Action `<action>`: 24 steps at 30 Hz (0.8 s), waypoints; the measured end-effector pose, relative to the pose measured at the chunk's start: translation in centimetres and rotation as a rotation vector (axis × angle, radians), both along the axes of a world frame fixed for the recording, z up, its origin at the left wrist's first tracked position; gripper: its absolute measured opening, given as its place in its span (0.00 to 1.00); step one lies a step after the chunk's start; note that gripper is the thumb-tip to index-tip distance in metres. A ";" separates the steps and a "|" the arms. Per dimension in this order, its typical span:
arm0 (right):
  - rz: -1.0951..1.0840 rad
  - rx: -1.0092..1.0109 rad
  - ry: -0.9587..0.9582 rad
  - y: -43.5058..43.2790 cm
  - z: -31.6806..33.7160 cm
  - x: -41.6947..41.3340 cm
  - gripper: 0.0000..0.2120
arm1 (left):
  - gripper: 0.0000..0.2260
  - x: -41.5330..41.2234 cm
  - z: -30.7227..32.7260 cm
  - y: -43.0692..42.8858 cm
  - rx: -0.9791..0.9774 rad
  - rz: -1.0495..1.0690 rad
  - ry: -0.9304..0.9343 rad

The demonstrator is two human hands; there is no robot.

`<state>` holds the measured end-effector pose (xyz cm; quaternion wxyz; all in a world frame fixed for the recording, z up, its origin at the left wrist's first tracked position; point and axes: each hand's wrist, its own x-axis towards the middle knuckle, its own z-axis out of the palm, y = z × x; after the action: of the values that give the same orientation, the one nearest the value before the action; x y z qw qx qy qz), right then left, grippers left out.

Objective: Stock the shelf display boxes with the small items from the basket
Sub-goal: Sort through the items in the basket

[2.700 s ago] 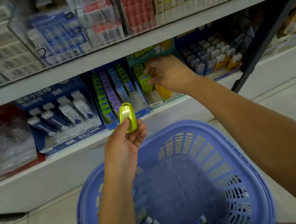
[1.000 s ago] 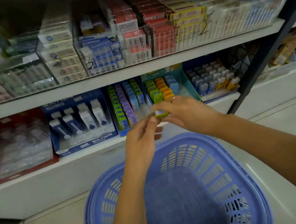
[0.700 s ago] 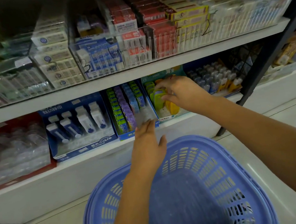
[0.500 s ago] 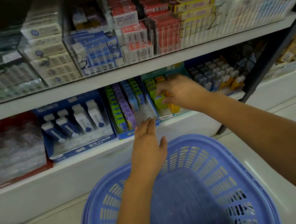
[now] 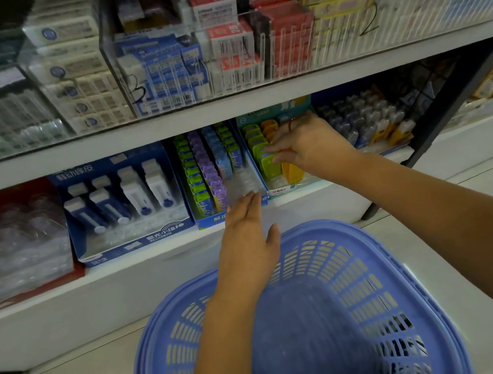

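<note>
On the lower shelf stands a teal display box (image 5: 283, 186) with rows of green and orange items. My right hand (image 5: 308, 144) reaches into it and pinches a small green item (image 5: 270, 166) at the front of the green row. My left hand (image 5: 248, 236) is empty, its fingers straight, and its tips touch the front of the neighbouring blue display box (image 5: 212, 219), which holds green, purple and blue packs. The blue plastic basket (image 5: 358, 235) sits below both arms. Its bottom is mostly hidden, and only a few items show at the frame's lower edge.
A blue box of white erasers (image 5: 122, 203) stands left of the packs, beside a red box (image 5: 11, 243). Small bottles (image 5: 365, 121) fill a box on the right, next to a black shelf post (image 5: 449, 116). The upper shelf (image 5: 227, 101) juts out overhead.
My right hand took the green item from my left hand and carried it into the teal box. My left hand, now empty, moved to the blue box's front.
</note>
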<state>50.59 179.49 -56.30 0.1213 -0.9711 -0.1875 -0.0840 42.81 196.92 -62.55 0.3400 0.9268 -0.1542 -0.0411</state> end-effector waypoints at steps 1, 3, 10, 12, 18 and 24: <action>0.002 -0.039 -0.009 -0.1 -0.1 0.1 0.12 | 0.27 0.0 0.0 0.0 0.002 0.001 0.001; -0.022 -0.011 -0.013 -0.2 -0.3 0.1 0.12 | 0.27 0.1 0.0 0.1 0.001 0.000 0.004; -0.021 -0.060 -0.033 -0.5 -0.2 0.1 0.13 | 0.27 0.1 -0.1 0.1 -0.002 -0.002 0.013; 0.004 -0.153 -0.083 -0.2 -0.3 0.1 0.14 | 0.27 0.1 -0.1 0.1 0.004 0.000 0.009; 0.005 -0.139 -0.131 0.0 -0.4 0.2 0.12 | 0.27 0.0 0.0 0.0 0.012 -0.001 -0.009; 0.054 -0.192 -0.124 0.1 -0.7 -0.2 0.09 | 0.27 0.6 0.6 -1.9 0.071 -0.113 -0.094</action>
<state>50.40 179.59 -56.98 0.0182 -0.9659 -0.2277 -0.1222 43.37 195.02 -61.94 0.2963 0.9290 -0.2206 -0.0221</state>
